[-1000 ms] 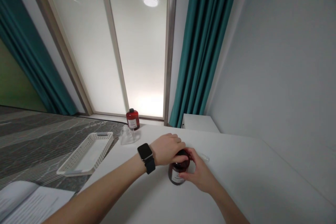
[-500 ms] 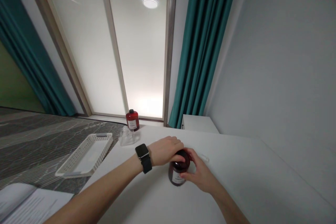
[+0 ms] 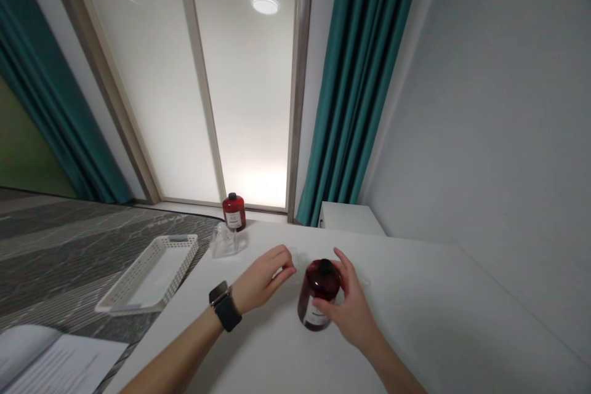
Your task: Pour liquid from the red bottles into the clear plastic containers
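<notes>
A dark red bottle (image 3: pixel 318 289) with a black cap (image 3: pixel 325 267) and a white label stands on the white table. My right hand (image 3: pixel 353 308) grips it from the right side, thumb across the front near the label. To the left of the bottle, and apart from it, is my left hand (image 3: pixel 263 277), a dark watch (image 3: pixel 225 306) on its wrist. Its fingers are curled in towards the thumb, and I see nothing held in them. Clear plastic (image 3: pixel 299 257) shows just beyond its fingertips; whether they touch it I cannot tell.
Another red bottle (image 3: pixel 234 212) with a black cap stands at the table's far left corner, crumpled clear plastic (image 3: pixel 225 242) in front of it. Left of the white table (image 3: pixel 438 320) lie a white basket (image 3: pixel 168 298) and an open booklet (image 3: pixel 78 360). A white cabinet (image 3: pixel 353 217) stands behind.
My left hand has come off the top of the bottle and moved left, uncovering the black cap. My right hand keeps its hold on the bottle.
</notes>
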### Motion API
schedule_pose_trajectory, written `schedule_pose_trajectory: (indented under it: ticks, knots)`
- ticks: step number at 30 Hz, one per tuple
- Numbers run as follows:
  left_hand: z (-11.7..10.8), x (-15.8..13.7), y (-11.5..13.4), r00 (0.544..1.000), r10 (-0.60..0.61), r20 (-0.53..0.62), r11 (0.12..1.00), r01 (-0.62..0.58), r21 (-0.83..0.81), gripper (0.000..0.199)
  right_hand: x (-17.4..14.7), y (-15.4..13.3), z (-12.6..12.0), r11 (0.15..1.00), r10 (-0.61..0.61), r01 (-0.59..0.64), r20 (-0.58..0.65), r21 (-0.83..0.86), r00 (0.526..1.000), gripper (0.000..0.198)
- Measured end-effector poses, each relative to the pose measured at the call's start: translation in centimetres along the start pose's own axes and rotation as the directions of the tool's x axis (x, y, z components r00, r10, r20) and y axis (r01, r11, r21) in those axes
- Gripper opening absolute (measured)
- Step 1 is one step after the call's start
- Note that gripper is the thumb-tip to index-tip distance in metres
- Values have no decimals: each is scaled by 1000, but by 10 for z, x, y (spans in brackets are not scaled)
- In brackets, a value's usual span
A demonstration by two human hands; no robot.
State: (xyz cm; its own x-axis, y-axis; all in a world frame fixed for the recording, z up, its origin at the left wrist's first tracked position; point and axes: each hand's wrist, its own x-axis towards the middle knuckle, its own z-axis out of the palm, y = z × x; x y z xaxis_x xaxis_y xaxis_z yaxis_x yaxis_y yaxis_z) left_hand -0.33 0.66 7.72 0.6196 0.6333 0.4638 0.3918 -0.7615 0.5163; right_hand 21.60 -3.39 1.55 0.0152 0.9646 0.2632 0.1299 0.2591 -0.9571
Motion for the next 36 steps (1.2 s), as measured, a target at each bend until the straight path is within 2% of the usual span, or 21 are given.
schedule_pose_trajectory:
  ticks: [3, 5, 9, 13, 16, 19, 22, 25, 28, 33, 36]
  knots:
    - [4, -4, -1, 998, -13, -61, 999, 10, -38, 22, 5, -9, -1, 986, -50, 50, -5, 160, 999, 95]
    - [3, -5, -3, 997, -25, -69, 999, 22, -44, 21, 9, -19, -2, 980, -72, 71, -2, 184, 997, 93]
    - [-5, -11, -16, 996, -18, -83, 1000, 17, -13, 18, 23, -39, -2, 990, -112, 110, 10, 86, 994, 90]
    - [-12, -24, -35, 972, -84, -218, 996, 90, 18, 17, 50, -55, 5, 984, -171, 171, 3, 47, 985, 84]
    - [-11, -37, -51, 950, -140, -280, 986, 159, 47, 20, 79, -66, 19, 978, -207, 207, -24, 29, 978, 79]
    - [-9, -47, -63, 959, -156, -238, 983, 175, 62, 21, 112, -72, 43, 971, -240, 240, -8, 14, 971, 76]
    - [-7, -53, -70, 957, -164, -240, 978, 189, 85, 21, 145, -66, 72, 966, -258, 259, 54, -13, 965, 77]
    - [-5, -55, -73, 946, -177, -272, 970, 215, 117, 21, 174, -47, 102, 951, -245, 271, 170, -150, 954, 81]
    - [1, -54, -76, 946, -168, -277, 965, 215, 150, 20, 197, -25, 126, 936, -233, 281, 226, -209, 946, 82]
    - [9, -50, -78, 939, -176, -297, 960, 230, 159, 19, 217, -5, 150, 902, -226, 316, 304, -292, 925, 78]
    - [10, -50, -77, 942, -178, -285, 961, 229, 155, 20, 221, 0, 159, 879, -231, 347, 344, -328, 910, 69]
